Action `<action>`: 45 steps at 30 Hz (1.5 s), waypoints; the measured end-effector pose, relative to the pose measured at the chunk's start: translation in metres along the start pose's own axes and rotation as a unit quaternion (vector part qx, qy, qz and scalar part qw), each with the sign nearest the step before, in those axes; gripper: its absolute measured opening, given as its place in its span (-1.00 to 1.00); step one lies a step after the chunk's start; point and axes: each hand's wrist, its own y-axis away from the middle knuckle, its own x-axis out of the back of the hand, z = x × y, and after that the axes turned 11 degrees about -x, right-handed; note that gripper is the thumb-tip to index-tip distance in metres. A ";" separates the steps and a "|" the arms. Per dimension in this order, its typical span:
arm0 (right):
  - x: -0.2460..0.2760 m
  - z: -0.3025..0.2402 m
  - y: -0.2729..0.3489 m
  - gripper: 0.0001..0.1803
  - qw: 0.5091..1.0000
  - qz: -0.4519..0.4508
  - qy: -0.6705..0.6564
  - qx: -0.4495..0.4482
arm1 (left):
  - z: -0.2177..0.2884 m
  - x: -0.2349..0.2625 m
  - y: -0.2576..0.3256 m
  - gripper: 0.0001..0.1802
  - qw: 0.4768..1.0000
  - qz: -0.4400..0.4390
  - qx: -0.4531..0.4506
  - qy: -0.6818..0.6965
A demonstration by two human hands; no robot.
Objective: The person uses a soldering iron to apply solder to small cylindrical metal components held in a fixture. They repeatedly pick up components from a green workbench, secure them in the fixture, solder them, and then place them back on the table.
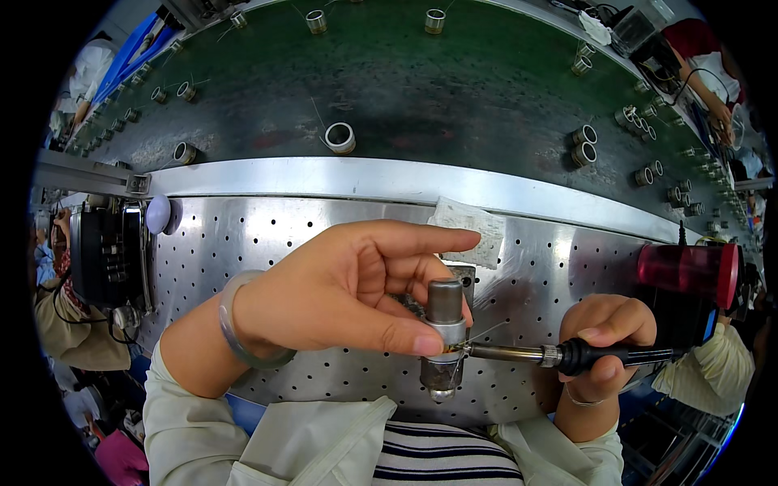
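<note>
My left hand (352, 283) grips a small grey metal cylinder part (445, 304) that sits upright on a fixture over the perforated steel table (267, 243). Thumb and fingers pinch it at its side. My right hand (604, 344) is closed around the black handle of a soldering iron (559, 354). The iron lies level, and its metal tip touches the cylinder at its middle seam, where a thin wire sticks out. A pale bangle circles my left wrist.
A green conveyor belt (454, 89) runs behind the table, carrying several small metal rings with thin wires (340, 138). A red translucent cylinder (689, 270) stands at the right, a black device (105, 255) at the left. Other people work at both sides.
</note>
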 end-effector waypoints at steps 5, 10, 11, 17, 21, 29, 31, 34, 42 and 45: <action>0.003 -0.001 0.001 -0.70 1.000 -0.012 0.004 -0.012 | 0.001 -0.001 0.000 -0.15 1.000 0.012 0.006 -0.013; 0.004 -0.002 0.002 -0.72 0.999 -0.024 0.019 -0.010 | 0.001 -0.002 -0.001 -0.14 1.000 0.014 0.005 -0.008; 0.005 -0.003 0.003 -0.73 0.999 -0.028 0.025 -0.011 | 0.001 -0.002 -0.001 -0.14 1.000 0.016 0.006 -0.008; 0.005 -0.004 0.001 -0.74 0.993 -0.041 0.097 0.044 | 0.000 -0.004 -0.001 -0.14 1.000 0.024 0.006 -0.016; 0.009 -0.003 0.001 -0.72 0.995 -0.040 0.074 0.044 | 0.001 -0.008 0.000 -0.16 0.999 0.016 -0.004 -0.033; 0.010 -0.005 0.003 -0.69 0.999 -0.025 0.036 0.004 | -0.001 -0.012 0.001 -0.17 0.999 0.023 -0.009 -0.023; 0.009 -0.005 0.003 -0.70 0.999 -0.022 0.043 0.004 | -0.002 -0.012 0.000 -0.17 0.999 0.021 -0.010 -0.023; 0.009 -0.006 0.003 -0.69 0.998 -0.024 0.058 0.006 | -0.002 -0.011 0.000 -0.17 1.000 0.017 -0.011 -0.022; 0.000 -0.007 -0.003 -0.67 0.993 0.069 0.091 0.032 | -0.004 -0.003 -0.005 -0.15 1.000 -0.013 0.000 0.018; -0.001 -0.009 -0.002 -0.66 0.994 0.066 0.080 0.025 | -0.001 0.002 -0.006 -0.15 0.999 -0.028 0.012 0.037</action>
